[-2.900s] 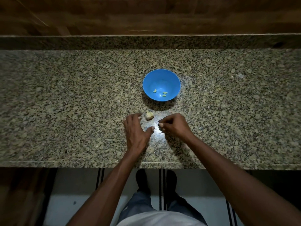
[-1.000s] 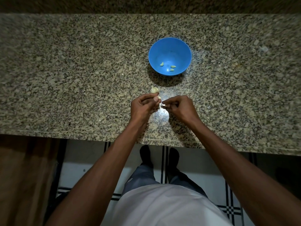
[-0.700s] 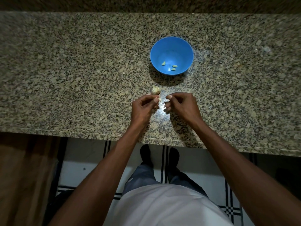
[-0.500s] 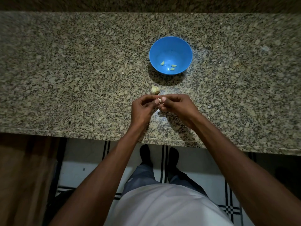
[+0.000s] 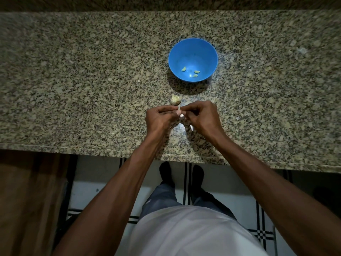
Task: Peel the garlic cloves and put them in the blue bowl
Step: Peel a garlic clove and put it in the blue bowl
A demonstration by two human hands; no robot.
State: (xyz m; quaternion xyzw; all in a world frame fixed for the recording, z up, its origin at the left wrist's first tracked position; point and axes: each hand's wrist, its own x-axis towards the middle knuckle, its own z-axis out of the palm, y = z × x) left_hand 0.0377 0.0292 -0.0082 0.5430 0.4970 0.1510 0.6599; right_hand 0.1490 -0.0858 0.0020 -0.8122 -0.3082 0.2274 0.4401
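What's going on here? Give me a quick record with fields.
surface: granite counter
blue bowl: holds three peeled cloves
garlic piece: on the counter, between bowl and hands
left hand: pinches a small clove
right hand: fingers curled at the same clove, peeling
skin scraps: beneath the hands

Three cloves (image 5: pixel 192 72) are held in the bowl (image 5: pixel 210 52) on the counter (image 5: pixel 73 80); the garlic head (image 5: pixel 175 99) is set at its 7 o'clock.

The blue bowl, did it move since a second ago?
No. The blue bowl sits just beyond the garlic bulb on the granite counter, as before. Only the camera shifted.
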